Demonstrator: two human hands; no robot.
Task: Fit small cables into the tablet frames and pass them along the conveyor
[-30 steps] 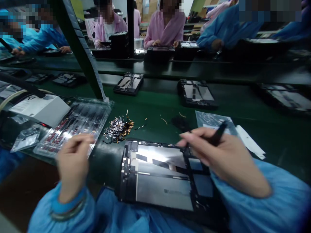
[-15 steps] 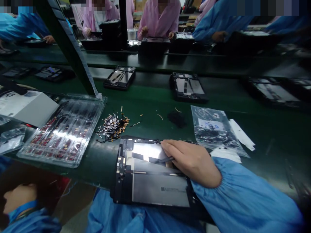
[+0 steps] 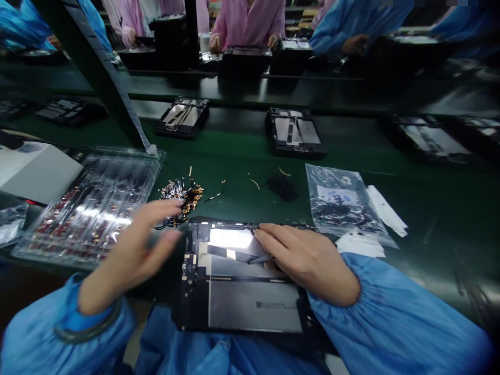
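Green workbench [image 3: 230,207], right hand [image 3: 310,263] on device [image 3: 253,307]

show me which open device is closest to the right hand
The front device: the right hand is over it, while the other devices lie farther back.

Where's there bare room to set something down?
Bare green bench shows between the middle tablets, and right of the white strip, though blurred there. It's crowded at left, with the tray, parts pile and left hand; the right hand covers part of the near tablet.

open tablet [image 3: 253,304] | black frame, silver interior facing up | near heap of small gold-tipped parts [image 3: 192,197]
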